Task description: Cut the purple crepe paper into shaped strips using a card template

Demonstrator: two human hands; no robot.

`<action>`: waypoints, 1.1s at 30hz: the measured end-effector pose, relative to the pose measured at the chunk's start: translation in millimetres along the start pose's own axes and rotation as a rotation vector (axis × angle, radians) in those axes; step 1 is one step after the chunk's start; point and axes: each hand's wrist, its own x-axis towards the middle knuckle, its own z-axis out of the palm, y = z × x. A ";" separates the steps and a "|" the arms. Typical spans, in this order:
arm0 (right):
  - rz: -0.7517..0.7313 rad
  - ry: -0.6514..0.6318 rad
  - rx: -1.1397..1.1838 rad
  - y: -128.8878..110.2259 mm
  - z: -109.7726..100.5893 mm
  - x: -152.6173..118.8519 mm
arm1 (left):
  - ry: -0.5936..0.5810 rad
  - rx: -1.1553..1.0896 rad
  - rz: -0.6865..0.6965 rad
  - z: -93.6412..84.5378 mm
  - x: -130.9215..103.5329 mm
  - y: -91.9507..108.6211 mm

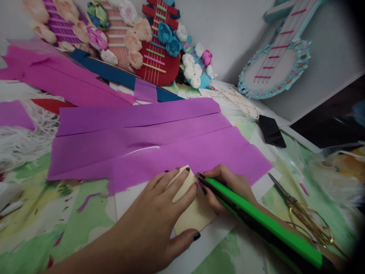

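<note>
Head | left hand spread on cream card | right hand gripping green-black cutter | purple paper creased

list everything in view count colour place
Guitars: five, mixed colours, by wall
Flowers: many, mixed, on guitars
Sheets: several, purple, magenta, blue, white, middle and left
Strands: uncountable, white, left and upper right
Phone: one, black, right
Scissors: one, gold-handled, right
Plastic: uncountable, clear, right
Patterned cover: one, green, beneath
Card: one, cream, lower middle
Cutter: one, green-black, lower right
Left hand: one, black nails, on card
Right hand: one, black nails, on cutter
</note>
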 end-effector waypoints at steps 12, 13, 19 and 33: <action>0.007 0.022 -0.016 1.4 1.3 -1.0 | -0.002 0.026 0.003 1.3 -0.1 -0.3; 0.012 0.023 -0.015 1.1 1.3 -0.9 | 0.000 0.028 0.003 1.3 -0.1 -0.3; -0.016 0.004 0.008 1.9 1.9 -0.4 | 0.009 0.031 0.008 1.6 -0.1 -0.1; -0.039 0.037 -0.030 -0.7 0.9 -1.4 | 0.005 0.041 0.004 2.3 -0.6 -1.1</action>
